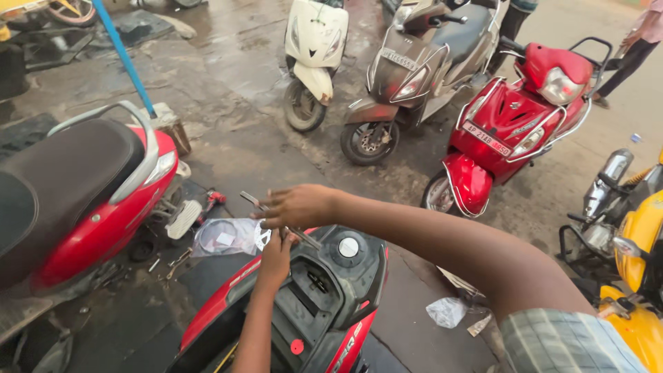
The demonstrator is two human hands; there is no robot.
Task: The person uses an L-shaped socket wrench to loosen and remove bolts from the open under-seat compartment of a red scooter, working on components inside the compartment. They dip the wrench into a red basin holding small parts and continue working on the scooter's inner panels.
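- The right hand [298, 205] closes its grip around a slim metal tool [276, 217], a dark shaft with a lighter tip that sticks out past the knuckles to the left; the forearm crosses the view from the lower right, ending in a checked sleeve [566, 342].
- The left hand [276, 259] rises from below and its fingers pinch the same tool just under the right hand; how tightly it holds cannot be told.
- Both hands hover over the open rear of a red scooter [304, 311], seat removed, showing a black plastic compartment [311, 287] and a round silver fuel cap [349, 246] just right of the hands.
- A clear plastic bag [228, 236] lies on the wet concrete floor [228, 103] just left of the hands, with a thin ring-shaped part inside.
- Another crumpled plastic bag [446, 311] lies on the floor to the right.
- A red scooter with a dark seat [76, 186] stands at the left.
- Ahead are parked a white scooter [314, 52], a grey-brown scooter [407, 79] and a glossy red scooter [514, 121].
- A yellow motorcycle [639, 276] stands at the right edge.
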